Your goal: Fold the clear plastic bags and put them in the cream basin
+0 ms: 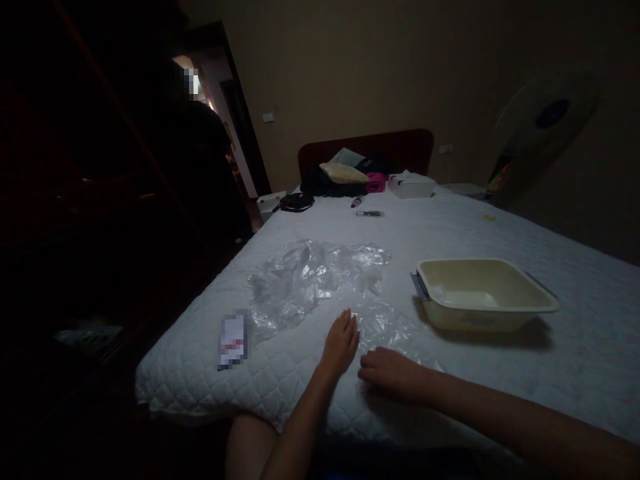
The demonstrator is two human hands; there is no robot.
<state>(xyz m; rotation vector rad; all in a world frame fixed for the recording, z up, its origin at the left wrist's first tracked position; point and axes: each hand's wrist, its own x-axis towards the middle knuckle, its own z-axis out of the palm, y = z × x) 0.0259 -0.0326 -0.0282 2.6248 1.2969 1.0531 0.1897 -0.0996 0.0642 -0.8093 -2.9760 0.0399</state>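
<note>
Clear plastic bags [320,273] lie crumpled across the white quilted bed [280,380]. My left hand [343,341] rests at their near edge, its fingers stretched out and holding nothing visible. Just to its right, my right hand [387,373] is low over the bed beside another piece of clear plastic [385,323]; its fingers are curled, and whatever may be between them cannot be made out. A cream plastic basin [487,287] with grey side handles stands to the right of both hands. On the left lies a small blurred packet [233,340].
Toward the headboard [410,141] are a white box [411,185], a pink roll [375,182], a beige cushion [344,173], dark cloth and a black pouch [297,202]. A fan [547,120] stands at the right. A person in dark clothes [207,153] stands at the left.
</note>
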